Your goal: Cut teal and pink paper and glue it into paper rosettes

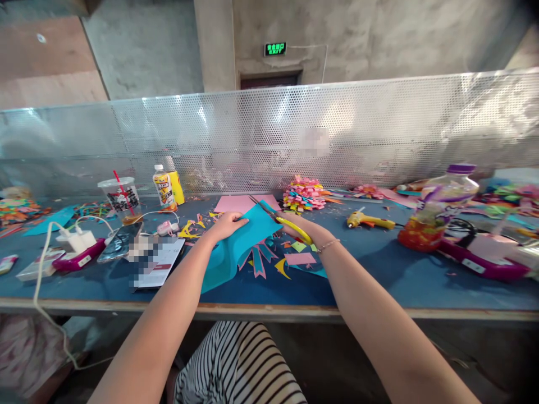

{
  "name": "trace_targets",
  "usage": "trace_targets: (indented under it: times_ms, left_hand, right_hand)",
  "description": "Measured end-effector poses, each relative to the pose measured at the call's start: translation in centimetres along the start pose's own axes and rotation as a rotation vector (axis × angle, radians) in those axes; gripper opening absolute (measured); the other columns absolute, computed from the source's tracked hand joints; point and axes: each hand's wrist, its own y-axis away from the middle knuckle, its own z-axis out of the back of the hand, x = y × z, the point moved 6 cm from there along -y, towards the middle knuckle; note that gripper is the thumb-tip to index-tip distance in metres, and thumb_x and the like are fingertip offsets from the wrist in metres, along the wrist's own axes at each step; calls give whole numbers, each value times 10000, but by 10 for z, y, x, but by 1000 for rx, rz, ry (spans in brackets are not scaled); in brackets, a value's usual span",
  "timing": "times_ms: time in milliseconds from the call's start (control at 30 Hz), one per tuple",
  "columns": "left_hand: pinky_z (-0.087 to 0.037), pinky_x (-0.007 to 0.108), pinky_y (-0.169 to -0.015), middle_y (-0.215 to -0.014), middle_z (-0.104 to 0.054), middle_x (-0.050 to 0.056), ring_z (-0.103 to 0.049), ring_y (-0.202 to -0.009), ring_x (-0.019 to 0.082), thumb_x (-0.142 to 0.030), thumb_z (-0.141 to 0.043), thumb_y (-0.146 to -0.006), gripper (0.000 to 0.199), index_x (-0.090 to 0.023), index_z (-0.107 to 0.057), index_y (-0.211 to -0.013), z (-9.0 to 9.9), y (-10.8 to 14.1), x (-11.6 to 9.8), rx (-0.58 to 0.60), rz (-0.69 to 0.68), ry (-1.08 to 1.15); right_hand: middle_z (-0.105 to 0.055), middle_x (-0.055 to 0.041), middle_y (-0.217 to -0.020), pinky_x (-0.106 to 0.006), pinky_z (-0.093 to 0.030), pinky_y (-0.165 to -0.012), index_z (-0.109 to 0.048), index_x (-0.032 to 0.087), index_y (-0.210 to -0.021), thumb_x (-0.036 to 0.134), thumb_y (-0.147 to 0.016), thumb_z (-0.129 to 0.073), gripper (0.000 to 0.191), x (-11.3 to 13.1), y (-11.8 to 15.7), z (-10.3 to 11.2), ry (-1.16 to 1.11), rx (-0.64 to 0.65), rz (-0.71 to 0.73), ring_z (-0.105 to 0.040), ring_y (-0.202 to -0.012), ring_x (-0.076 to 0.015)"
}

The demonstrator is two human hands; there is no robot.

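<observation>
My left hand (227,225) is closed on a sheet of blue paper (238,247), which hangs curved over the table. In my right hand (295,225) are scissors (300,229) with yellow handles. Their dark blades point up and to the left, at the right edge of the blue sheet. Below the sheet lie pink-and-blue cut paper strips (259,259), a yellow paper scrap (282,268) and a small pink paper piece (300,258). Behind my hands a flat pink sheet (248,203) rests on the table.
A yellow glue gun (369,219) and a large purple-capped bottle (440,207) stand to the right. At the left are a phone (121,241), a purple power strip (78,257), a plastic cup (120,199) and a drink bottle (163,191). A paper-strip pile (303,193) sits before the perforated metal panel (252,140).
</observation>
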Motion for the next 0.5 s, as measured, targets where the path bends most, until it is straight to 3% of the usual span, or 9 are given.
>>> trace_targets:
  times_ms: [200, 333, 500]
  left_hand:
    - [-266, 218, -481, -548, -384, -28, -346, -507, 90, -474, -469, -761, 352, -156, -465, -609, 0, -1, 3, 1, 2, 13]
    - [-263, 217, -485, -540, -371, -28, -340, -516, 95, -462, -466, -763, 346, -157, -459, -599, 4, 0, 0, -36, -5, 17]
    - [-319, 229, -559, -623, -485, -6, -427, -606, 124, -346, -459, -774, 233, -153, -501, -650, 20, -2, 5, -228, 31, -3]
  right_hand:
    - [-617, -100, -926, -268, -407, -657, -573, 165, -903, 187, -761, -427, 205, -3, -5, -1, 113, -11, 18, -572, -798, -200]
    - [-631, -99, -868, -247, -387, -632, -588, 168, -858, 283, -799, -421, 211, -9, -8, 7, 150, -120, -41, -586, -777, -201]
    - [-623, -103, -812, -243, -354, -621, -575, 139, -859, 343, -796, -442, 251, -23, -4, 24, 256, -292, -134, -574, -771, -204]
